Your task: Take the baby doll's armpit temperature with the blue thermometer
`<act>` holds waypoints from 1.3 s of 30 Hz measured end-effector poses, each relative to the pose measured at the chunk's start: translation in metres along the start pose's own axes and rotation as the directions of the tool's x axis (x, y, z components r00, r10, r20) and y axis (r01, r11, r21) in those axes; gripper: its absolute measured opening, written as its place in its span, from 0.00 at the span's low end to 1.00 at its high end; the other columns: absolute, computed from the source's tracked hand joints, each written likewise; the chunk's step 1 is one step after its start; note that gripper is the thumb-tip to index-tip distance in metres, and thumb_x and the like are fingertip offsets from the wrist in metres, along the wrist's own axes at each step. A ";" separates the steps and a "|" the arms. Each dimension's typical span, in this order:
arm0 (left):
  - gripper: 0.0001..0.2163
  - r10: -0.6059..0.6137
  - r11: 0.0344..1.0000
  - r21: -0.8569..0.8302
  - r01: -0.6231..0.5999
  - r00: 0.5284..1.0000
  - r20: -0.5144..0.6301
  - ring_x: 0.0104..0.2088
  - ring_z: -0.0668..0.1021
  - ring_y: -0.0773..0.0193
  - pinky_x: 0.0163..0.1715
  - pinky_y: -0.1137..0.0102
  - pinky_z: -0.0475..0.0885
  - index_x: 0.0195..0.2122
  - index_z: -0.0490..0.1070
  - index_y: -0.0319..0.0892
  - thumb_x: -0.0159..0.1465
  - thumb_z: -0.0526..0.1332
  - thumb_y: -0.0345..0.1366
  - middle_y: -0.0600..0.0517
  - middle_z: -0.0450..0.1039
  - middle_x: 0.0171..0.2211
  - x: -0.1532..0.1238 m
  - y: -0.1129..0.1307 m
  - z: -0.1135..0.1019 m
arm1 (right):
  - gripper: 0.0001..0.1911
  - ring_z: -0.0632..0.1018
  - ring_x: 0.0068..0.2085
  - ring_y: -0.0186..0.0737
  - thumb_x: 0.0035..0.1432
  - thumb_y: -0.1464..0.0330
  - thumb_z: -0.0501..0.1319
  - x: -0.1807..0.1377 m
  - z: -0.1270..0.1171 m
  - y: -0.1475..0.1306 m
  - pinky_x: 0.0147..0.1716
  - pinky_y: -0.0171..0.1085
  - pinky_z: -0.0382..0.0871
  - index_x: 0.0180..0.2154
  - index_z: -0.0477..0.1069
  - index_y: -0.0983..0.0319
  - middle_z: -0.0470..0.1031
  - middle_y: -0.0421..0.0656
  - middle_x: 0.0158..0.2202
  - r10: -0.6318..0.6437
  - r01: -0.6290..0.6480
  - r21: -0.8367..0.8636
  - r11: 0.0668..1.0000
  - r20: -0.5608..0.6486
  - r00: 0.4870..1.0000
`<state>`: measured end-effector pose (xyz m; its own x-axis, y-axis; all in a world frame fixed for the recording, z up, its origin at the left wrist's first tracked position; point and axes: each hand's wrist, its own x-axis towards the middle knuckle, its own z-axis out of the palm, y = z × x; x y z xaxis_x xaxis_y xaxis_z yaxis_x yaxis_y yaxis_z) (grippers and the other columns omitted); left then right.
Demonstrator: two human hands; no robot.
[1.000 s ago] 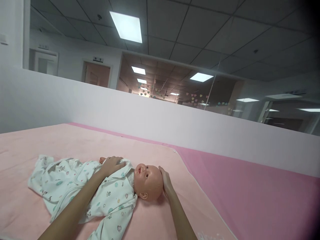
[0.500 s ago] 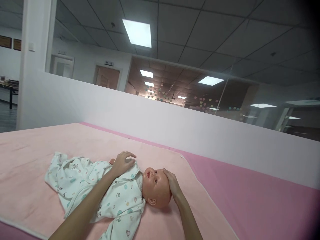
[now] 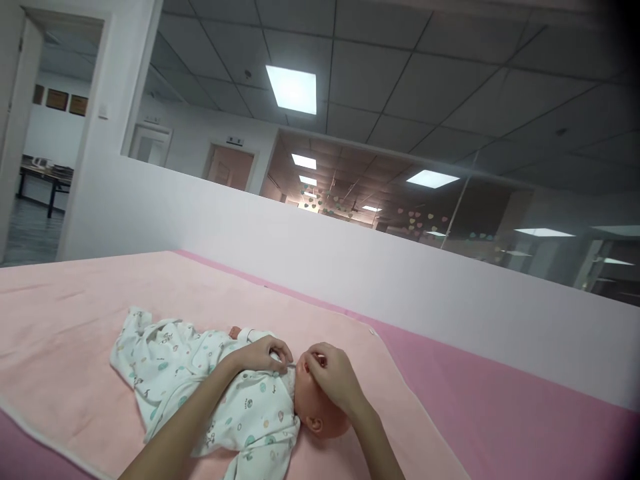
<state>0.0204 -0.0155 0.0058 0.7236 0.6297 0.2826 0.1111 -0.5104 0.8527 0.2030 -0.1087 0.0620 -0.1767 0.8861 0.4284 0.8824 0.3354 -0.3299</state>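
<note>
A baby doll (image 3: 320,407) lies on its back with its head to the right, dressed in a white sleepsuit (image 3: 255,400) with small coloured prints. My left hand (image 3: 265,355) is at the neck of the suit, thumb and fingertips brought together at the collar. Over the doll's face curves my right hand (image 3: 337,377), thumb and fingers apart, touching near the mouth and covering much of the face. One eye shows between thumb and fingers. The doll's small hand (image 3: 235,332) sticks out of a sleeve beyond my left wrist.
Beneath the doll is a pale pink blanket (image 3: 200,287) on a darker pink mat (image 3: 500,380). A low white wall (image 3: 350,263) with glass above runs along the far side. At the far left, a doorway shows a table (image 3: 50,175).
My right hand has moved from the top of the doll's head onto its face. My left hand has slid from the chest to the collar, its fingers drawing together. The view has shifted slightly.
</note>
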 end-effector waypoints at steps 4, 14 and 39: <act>0.09 -0.041 0.988 -0.152 -0.010 0.944 -0.327 0.28 0.74 0.65 0.30 0.73 0.68 0.31 0.72 0.36 0.48 0.61 0.30 0.51 0.72 0.24 0.005 -0.012 0.000 | 0.17 0.72 0.31 0.37 0.57 0.68 0.48 0.009 0.019 -0.035 0.32 0.33 0.59 0.24 0.71 0.61 0.74 0.45 0.26 -0.067 0.117 -0.309 0.944 0.170 0.983; 0.14 -0.188 0.953 -0.304 -0.001 0.786 -0.590 0.31 0.75 0.64 0.32 0.72 0.67 0.34 0.71 0.36 0.44 0.64 0.33 0.50 0.72 0.29 0.010 -0.024 -0.007 | 0.13 0.77 0.35 0.47 0.53 0.74 0.50 0.036 0.052 -0.062 0.37 0.41 0.63 0.34 0.73 0.66 0.76 0.52 0.32 0.014 0.128 -0.535 0.835 0.253 0.967; 0.15 0.008 0.999 0.036 -0.009 0.999 0.044 0.18 0.60 0.72 0.18 0.74 0.52 0.26 0.77 0.36 0.46 0.66 0.45 0.54 0.65 0.15 0.000 -0.007 -0.002 | 0.24 0.63 0.16 0.32 0.52 0.55 0.52 -0.032 -0.111 -0.010 0.22 0.34 0.62 0.13 0.47 0.58 0.51 0.34 0.10 0.273 -0.239 0.643 0.728 0.048 0.961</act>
<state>0.0185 -0.0110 0.0004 0.7534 0.5997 0.2697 0.1288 -0.5369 0.8338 0.2483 -0.1764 0.1451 0.0497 0.9584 0.2812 0.4041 0.2382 -0.8832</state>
